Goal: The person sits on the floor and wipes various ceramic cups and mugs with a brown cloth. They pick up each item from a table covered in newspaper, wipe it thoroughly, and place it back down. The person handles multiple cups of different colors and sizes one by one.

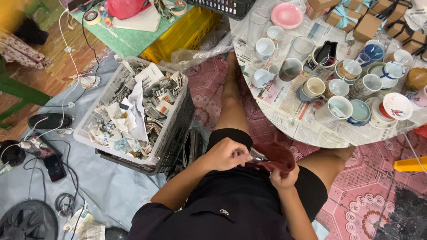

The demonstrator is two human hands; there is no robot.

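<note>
Left hand [224, 155]: curling closed over the lap, its fingertips pinching a small shiny object [258, 156] at the mouth of a dark red cloth.
Right hand [281, 175]: cupping the dark red cloth [278, 156] from below, fingers pressing it together into a pouch.
Where the shiny object is lying: between both hands, above the black shorts, half tucked into the cloth; its exact kind is too small to tell.
Risk at the grip: the pinch is looking slight, so the smooth piece could be slipping out and dropping to the tiled floor.
Risk nearby: the knee is sitting close to the round table [311, 133], so a jolt could be knocking over the crowded cups [338, 106] and glasses.
Crate [173, 129]: standing just left of the leg, holding shredded newspaper.
Packages: brown cardboard boxes [367, 26], square, some tied with teal ribbon, stacking at the table's far right edge.
Table cover: printed newspaper sheets spreading under the crockery.
Other containers: a yellow crate [178, 40] sitting beyond the table.
</note>
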